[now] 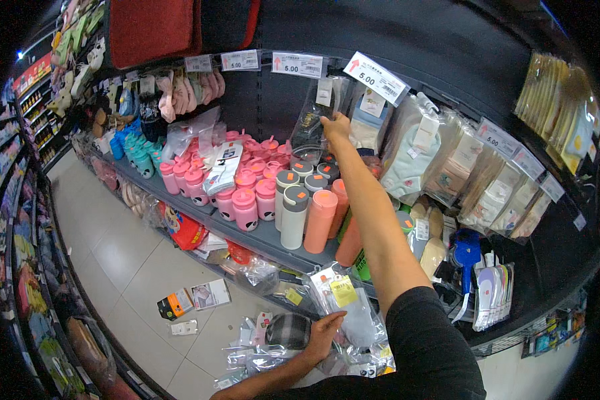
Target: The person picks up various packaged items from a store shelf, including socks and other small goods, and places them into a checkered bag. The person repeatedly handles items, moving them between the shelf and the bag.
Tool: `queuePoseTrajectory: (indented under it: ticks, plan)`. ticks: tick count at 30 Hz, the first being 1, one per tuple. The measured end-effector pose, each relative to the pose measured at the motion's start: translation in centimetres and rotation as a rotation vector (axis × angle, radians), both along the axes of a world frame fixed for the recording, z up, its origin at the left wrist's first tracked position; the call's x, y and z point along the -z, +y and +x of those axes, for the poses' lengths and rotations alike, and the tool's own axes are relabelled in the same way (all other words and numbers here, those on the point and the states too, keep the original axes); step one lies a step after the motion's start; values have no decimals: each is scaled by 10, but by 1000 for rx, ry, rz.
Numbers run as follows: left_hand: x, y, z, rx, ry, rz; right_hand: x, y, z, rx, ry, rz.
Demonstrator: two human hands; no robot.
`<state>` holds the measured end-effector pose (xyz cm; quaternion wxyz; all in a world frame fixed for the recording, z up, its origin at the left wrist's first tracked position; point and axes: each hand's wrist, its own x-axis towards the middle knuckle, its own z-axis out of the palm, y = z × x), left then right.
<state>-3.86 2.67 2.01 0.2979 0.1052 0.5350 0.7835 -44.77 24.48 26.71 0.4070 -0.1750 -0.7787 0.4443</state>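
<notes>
My right hand (336,131) reaches up to the hanging rack, its fingers at the edge of a dark packet in clear plastic (312,117); whether they grip it is hard to tell. To its right hangs a blue and white sock packet (371,120). Low in front of me, my left hand (326,336) holds a clear plastic packet with grey contents (357,320) and a yellow tag (343,292). Beneath that hand lie more plastic packets (265,361) and a grey plaid item (288,330). A white packet (223,167) rests on pink bottles (244,209).
White tumblers (293,225) and coral tumblers (321,227) stand on the shelf below my right forearm. Packaged socks (412,150) hang at right, near a blue brush (466,257). Flat packages (210,294) lie on the tiled floor. Another stocked shelf curves along the left.
</notes>
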Motion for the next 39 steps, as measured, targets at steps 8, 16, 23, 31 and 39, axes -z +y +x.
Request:
queuePoseTrajectory:
  ticks: [8, 16, 23, 31, 39]
  plan:
    - [-6, -2, -2, -48, -26, 70, -9, 19, 3, 77, -39, 12]
    - [12, -1, -7, -160, -181, 146, 30, -37, 153, -352, 53, 117]
    - [-29, 0, 7, -197, 170, 421, 105, -43, 430, -409, -510, 77]
    - [-30, 14, 18, -78, 177, 322, 140, -54, 486, -338, -514, -239]
    - [-10, 8, 14, -131, 50, 21, 154, -60, 485, -270, -309, -10]
